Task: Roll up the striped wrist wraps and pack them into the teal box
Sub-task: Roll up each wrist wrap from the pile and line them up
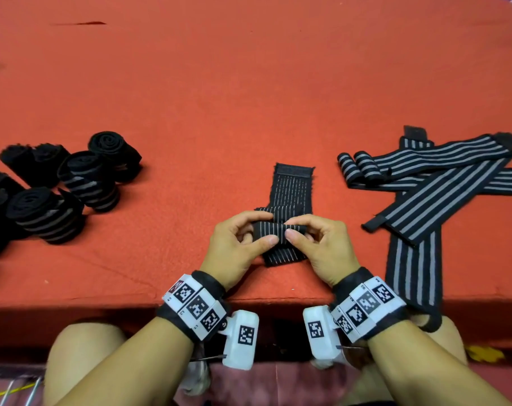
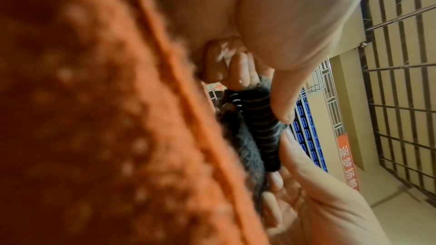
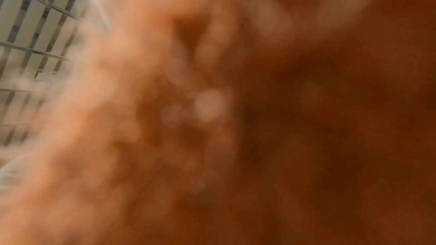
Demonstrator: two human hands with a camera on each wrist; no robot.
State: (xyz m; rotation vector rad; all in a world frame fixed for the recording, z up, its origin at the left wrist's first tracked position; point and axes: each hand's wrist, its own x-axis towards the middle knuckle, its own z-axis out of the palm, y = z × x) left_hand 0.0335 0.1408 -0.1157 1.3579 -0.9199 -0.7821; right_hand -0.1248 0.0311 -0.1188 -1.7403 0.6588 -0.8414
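Packing workshop, red felt table (image 1: 249, 83), rolled wraps (image 1: 73, 177)

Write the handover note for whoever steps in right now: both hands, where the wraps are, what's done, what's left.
Left hand and right hand: both pinch the half-rolled wrist wrap at the near edge of the orange cloth; its unrolled tail with the velcro end lies flat, pointing away.
Done: a cluster of rolled wraps sits on the left.
Left: finish this roll, then roll the flat wraps piled on the right; one hangs over the table edge.
The teal box is not in view; nothing is seen packed.
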